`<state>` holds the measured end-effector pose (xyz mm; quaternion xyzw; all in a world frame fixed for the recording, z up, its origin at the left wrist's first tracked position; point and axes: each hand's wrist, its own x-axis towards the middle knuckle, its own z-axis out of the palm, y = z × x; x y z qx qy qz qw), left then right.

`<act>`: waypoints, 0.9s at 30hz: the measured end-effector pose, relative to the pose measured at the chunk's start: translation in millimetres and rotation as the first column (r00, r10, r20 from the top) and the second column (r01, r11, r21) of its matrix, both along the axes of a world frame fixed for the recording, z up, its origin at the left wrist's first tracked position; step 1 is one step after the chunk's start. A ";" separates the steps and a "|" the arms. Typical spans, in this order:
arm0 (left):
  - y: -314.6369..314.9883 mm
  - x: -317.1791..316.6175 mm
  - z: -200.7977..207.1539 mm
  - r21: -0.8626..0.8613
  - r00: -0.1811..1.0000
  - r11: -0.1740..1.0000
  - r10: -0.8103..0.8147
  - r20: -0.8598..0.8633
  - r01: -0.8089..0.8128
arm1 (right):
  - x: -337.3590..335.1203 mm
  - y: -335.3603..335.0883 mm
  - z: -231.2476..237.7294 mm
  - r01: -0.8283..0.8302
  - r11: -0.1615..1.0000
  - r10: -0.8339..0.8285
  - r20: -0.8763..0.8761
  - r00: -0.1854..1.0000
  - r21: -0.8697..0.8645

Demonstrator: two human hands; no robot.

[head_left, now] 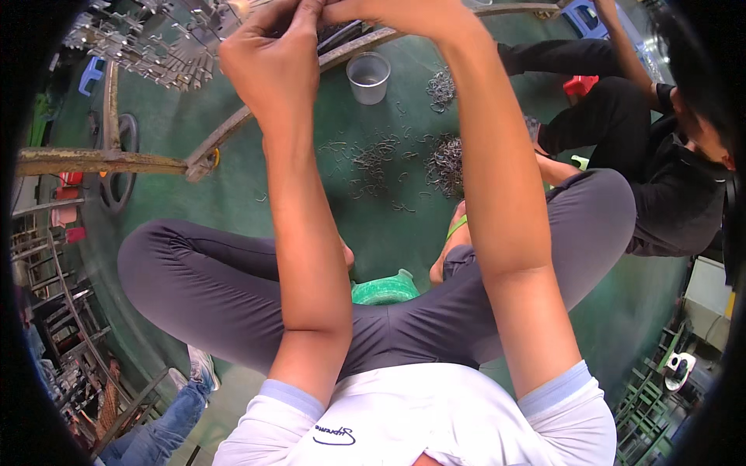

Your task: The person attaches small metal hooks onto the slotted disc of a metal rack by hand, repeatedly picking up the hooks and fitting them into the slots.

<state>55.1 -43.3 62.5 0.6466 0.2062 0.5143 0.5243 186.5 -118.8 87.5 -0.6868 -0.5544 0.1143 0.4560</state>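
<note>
Both my hands meet at the upper edge of the head view, beside a rack of many small grey metal pieces [148,50]. My left hand [276,62] is closed, its thumb pressed toward its fingers. Against its fingertips comes my right hand [404,14], curled and partly cut off by the picture's edge. Whatever the fingertips pinch is hidden or too small to make out. Beneath my hands runs a rusty metal bar [225,136]. A clear plastic tub [368,78] stands on the floor just past it.
Small bent metal hooks [375,159] lie scattered on the green floor, with a denser heap [446,165] near my foot. I sit on a green stool [385,290]. At right, a person in black [668,186] sits close by. Another person's jeans leg [167,419] shows lower left.
</note>
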 end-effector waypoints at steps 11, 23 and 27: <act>14.9 0.2 -10.1 0.078 0.993 0.990 0.115 0.012 -0.116 | 49.6 -59.0 -311.5 0.328 0.409 -0.480 0.105 0.871 -0.852; 24.6 -3.3 -11.3 0.078 0.993 0.991 0.113 -0.045 -0.109 | 14.2 -67.4 -365.8 0.464 0.455 -0.577 0.146 0.804 -0.760; 22.6 -1.4 -10.5 0.066 0.994 0.993 0.102 -0.040 -0.099 | 18.6 -52.0 -370.4 0.434 0.494 -0.588 0.078 0.805 -0.754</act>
